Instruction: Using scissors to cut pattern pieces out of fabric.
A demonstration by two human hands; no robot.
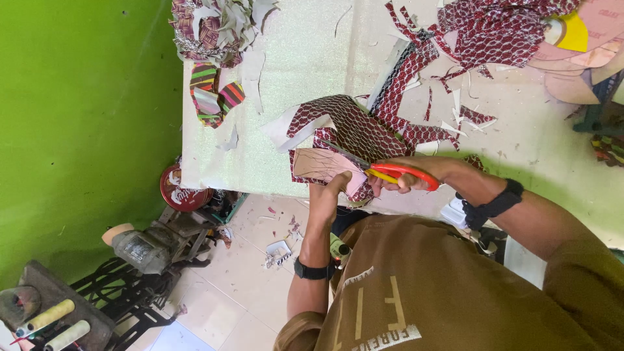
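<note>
My left hand (327, 194) pinches a tan card pattern piece (320, 164) against maroon net-patterned fabric (354, 130) at the near edge of the white table (305, 58). My right hand (416, 174) grips scissors with red handles (390, 172). Their blades point left, across the top edge of the card piece and into the fabric. A dark watch sits on my left wrist and a black band on my right wrist.
Fabric scraps are heaped at the table's far left corner (214, 26), with striped cut-outs (211, 94) beside them. More maroon fabric (494, 29) and pink card patterns (585, 45) lie at the far right. Below the table are a red round tin (182, 192), a grey motor (140, 250) and rollers (52, 318). A green wall is on the left.
</note>
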